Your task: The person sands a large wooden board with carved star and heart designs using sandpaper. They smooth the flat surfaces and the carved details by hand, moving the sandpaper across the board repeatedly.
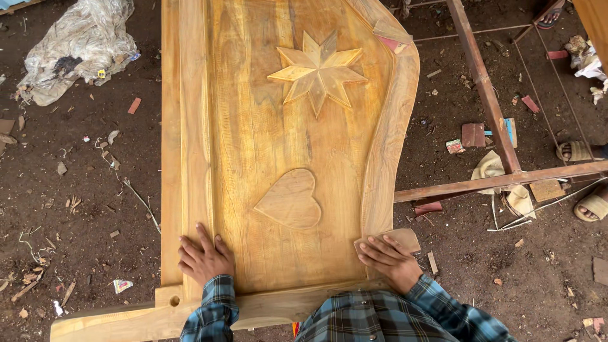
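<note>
A large carved wooden panel [253,145] lies flat below me, with a raised star [318,71] near its far end and a raised heart [290,201] nearer to me. My left hand [202,258] rests flat, fingers apart, on the panel's left moulded rail close to the near end. My right hand [387,258] presses a small brown sanding pad [401,238] against the curved right edge of the panel. Both sleeves are blue plaid.
Dirt floor with wood scraps surrounds the panel. A crumpled plastic sheet [79,47] lies at the far left. A rusty metal frame [487,101] stands to the right, with another person's sandalled feet [586,177] at the right edge.
</note>
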